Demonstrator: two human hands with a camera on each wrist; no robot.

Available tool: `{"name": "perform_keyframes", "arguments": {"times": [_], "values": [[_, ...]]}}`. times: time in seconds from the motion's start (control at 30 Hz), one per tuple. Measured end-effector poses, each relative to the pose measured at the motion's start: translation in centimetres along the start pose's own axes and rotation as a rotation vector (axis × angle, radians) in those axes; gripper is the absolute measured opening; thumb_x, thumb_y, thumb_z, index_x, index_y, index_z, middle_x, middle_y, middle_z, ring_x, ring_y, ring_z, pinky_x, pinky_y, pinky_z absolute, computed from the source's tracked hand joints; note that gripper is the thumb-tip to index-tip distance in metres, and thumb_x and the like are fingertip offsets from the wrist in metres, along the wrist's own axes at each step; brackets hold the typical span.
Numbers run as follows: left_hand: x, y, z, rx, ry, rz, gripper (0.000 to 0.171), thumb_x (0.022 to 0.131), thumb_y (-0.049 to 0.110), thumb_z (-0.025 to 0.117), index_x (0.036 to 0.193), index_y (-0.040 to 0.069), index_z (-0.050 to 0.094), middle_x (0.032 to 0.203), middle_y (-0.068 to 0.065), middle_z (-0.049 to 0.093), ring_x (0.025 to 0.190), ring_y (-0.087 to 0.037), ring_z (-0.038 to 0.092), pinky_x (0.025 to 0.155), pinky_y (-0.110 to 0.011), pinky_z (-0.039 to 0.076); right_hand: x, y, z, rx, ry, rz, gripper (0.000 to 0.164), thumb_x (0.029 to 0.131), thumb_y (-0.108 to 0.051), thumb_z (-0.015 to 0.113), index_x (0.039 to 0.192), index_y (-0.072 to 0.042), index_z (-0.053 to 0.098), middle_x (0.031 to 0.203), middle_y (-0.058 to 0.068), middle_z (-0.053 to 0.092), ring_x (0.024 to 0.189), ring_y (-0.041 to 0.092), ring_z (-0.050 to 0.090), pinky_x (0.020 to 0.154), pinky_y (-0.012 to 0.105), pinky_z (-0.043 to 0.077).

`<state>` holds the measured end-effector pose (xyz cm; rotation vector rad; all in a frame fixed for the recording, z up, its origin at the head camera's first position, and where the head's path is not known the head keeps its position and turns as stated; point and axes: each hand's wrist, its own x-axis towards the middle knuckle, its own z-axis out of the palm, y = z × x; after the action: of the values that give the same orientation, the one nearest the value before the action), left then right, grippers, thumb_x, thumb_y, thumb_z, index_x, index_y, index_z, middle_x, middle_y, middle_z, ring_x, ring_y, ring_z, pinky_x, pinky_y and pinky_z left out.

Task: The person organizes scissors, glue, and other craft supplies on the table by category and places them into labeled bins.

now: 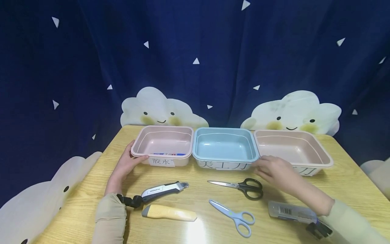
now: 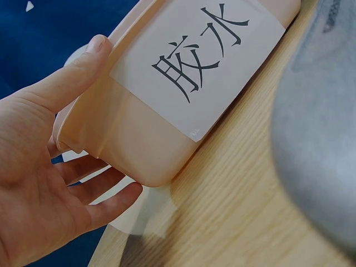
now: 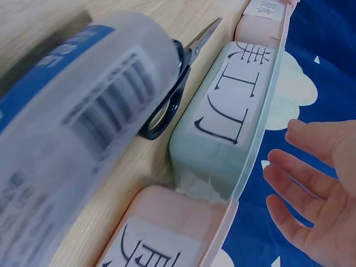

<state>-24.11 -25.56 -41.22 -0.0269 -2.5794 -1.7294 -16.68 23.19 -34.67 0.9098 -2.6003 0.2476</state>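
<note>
My left hand (image 1: 129, 161) holds the front left corner of the left pink bin (image 1: 143, 160). In the left wrist view, its thumb lies on the rim and the fingers reach along the outer side wall. A glue item with a blue and red label (image 1: 169, 154) lies partly hidden inside. My right hand (image 1: 275, 171) hovers by the front rims of the blue bin (image 1: 225, 159) and the right pink bin (image 1: 326, 162). In the right wrist view its fingers are loosely bent, apart from the bins and holding nothing.
Before the bins lie a grey-black utility knife (image 1: 163, 190), a yellow utility knife (image 1: 170, 213), black-handled scissors (image 1: 251, 188) and blue scissors (image 1: 233, 215). A clear bottle with a barcode (image 1: 286, 210) lies beside the right forearm. A dark blue curtain (image 1: 195, 27) hangs behind.
</note>
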Motion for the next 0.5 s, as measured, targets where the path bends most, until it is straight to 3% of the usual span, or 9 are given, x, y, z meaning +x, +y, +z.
{"name": "perform_keyframes", "arguments": {"times": [0.3,0.5], "values": [[-0.1,0.1,0.0,-0.006,-0.003,-0.004,0.097,0.077,0.026,0.073,0.147,0.015,0.007,0.147,-0.017,0.022,0.132,-0.035,0.024,0.107,-0.052,0.019,-2.6,0.4,-1.0,0.029,-0.070,0.079,0.028,0.076,-0.025,0.072,0.103,-0.017,0.068,0.099,0.000,0.068,0.089,0.021,0.064,0.076,0.040,0.050],[-0.2,0.5,0.0,-0.021,-0.006,-0.022,0.096,0.078,0.022,0.072,0.147,0.013,0.007,0.148,-0.018,0.020,0.133,-0.036,0.022,0.108,-0.052,0.017,-4.6,1.0,-1.6,0.022,-0.100,0.096,0.035,0.071,-0.038,0.075,0.102,-0.024,0.065,0.086,-0.016,0.063,0.081,0.006,0.059,0.069,0.032,0.049]]}}
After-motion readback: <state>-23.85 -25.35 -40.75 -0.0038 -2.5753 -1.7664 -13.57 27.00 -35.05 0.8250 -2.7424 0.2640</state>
